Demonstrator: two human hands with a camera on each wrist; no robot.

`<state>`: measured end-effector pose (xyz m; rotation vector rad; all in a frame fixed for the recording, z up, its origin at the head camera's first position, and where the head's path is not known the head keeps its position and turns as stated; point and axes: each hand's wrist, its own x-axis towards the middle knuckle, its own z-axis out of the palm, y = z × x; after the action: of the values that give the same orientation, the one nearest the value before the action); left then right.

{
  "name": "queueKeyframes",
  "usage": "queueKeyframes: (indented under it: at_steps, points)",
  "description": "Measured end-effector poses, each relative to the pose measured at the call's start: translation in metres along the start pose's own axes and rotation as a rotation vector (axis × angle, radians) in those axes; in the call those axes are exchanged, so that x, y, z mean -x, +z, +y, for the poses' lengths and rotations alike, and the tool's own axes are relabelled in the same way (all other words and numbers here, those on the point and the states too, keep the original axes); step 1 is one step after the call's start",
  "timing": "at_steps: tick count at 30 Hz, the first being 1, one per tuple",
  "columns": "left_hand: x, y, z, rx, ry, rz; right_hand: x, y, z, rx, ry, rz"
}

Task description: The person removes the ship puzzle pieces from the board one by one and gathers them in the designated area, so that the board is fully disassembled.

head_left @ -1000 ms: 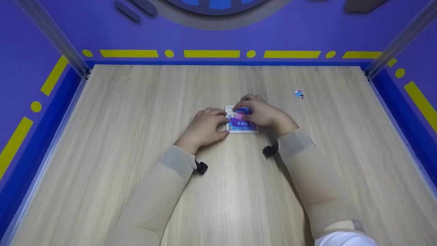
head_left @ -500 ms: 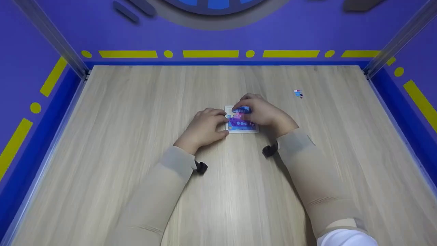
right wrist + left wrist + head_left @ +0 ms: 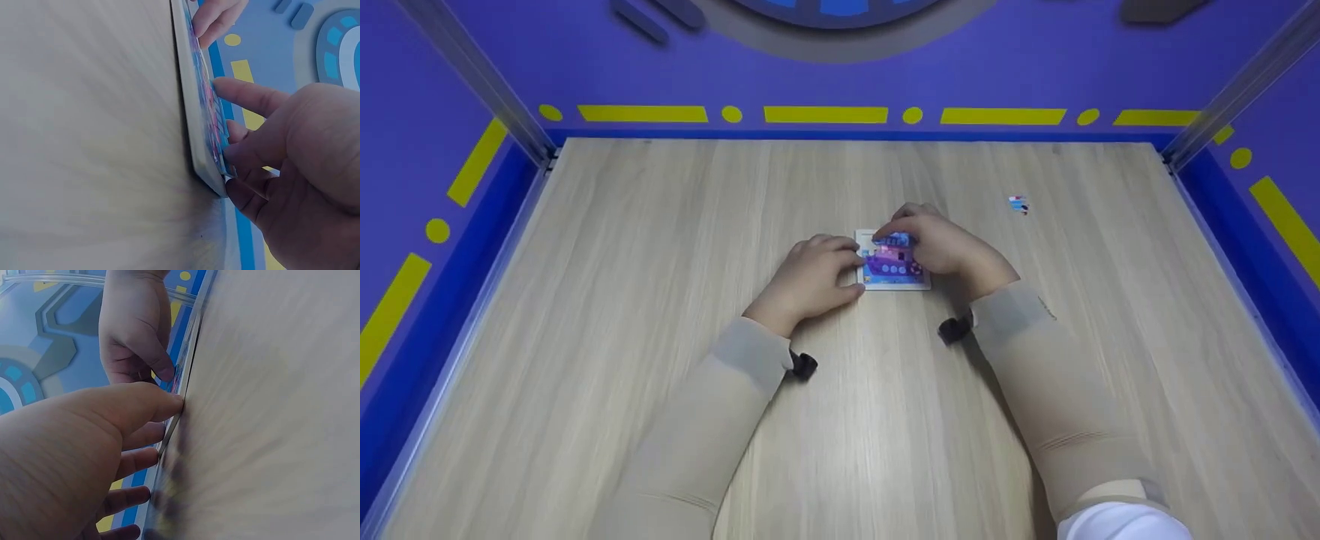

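Note:
A small jigsaw puzzle (image 3: 894, 268) with a purple and pink ship picture sits in a white-edged tray (image 3: 904, 289) mid-table. My left hand (image 3: 810, 279) rests along its left side, thumb at the near corner, fingers fairly straight at the edge, as the left wrist view also shows. From the right, my right hand (image 3: 949, 244) bends over the puzzle's upper part. Its index fingertip and thumb span a blue puzzle piece (image 3: 894, 239) there, whose edge stands slightly raised in the right wrist view. The palm hides the puzzle's upper right corner.
A loose puzzle piece (image 3: 1018, 205) lies on the wooden table (image 3: 660, 225), farther back and right of the puzzle. Purple-blue walls (image 3: 825, 82) with yellow stripes border the back and both sides. Small black wrist cameras (image 3: 804, 366) hang below the sleeves.
My right thumb has drawn back to the right, so more of the pink part of the ship shows. The left hand, the tray and the loose piece stay in place.

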<state>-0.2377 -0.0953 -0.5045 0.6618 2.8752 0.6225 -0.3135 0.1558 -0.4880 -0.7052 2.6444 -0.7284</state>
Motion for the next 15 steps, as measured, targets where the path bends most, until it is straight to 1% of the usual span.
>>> queueKeyframes:
  at_steps: [7,11,15]
  points:
    - [0.0001,-0.0002,-0.0001,0.004,0.004,-0.001,-0.0017,0.0006,-0.0007,-0.052,0.072,0.014]
    - [0.0005,-0.0004,0.0000,0.003,0.002,0.001,-0.0030,-0.0002,-0.0019,-0.062,0.101,0.021]
    - [0.0013,-0.0008,0.0004,0.010,-0.007,-0.005,-0.0032,-0.0019,-0.0023,-0.055,0.085,0.027]
